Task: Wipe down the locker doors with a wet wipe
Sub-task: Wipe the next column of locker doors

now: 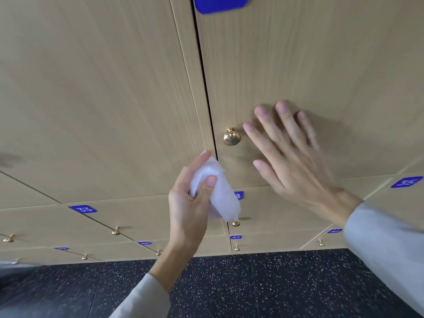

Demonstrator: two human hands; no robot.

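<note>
The left hand [192, 203] is up in front of the lockers, fingers and thumb curled around a bunched white wet wipe [215, 191], thumb pressed on its front and a loose flap hanging below the fist. The top corner of the wipe pokes up right at the dark gap between two tall wood-grain doors; whether it touches the wood there is hard to say. Over on the right locker door [298, 53], the right hand [296, 157] is spread wide, fingers straight and fanned, holding nothing, with a soft shadow under the fingertips; it is a bit blurred, and it looks to be on or just off the panel. A round brass knob [232, 136] sits on that door just beside the index finger, near the door's left edge. The left locker door [91, 99] fills the view on the other side of the gap. Above, the bottom of a blue number plate [221, 4] shows. Below are smaller lockers with blue tags, one reading 33 [84, 209], and little brass knobs, then a dark speckled floor [252, 283]. Both arms wear pale grey sleeves.
</note>
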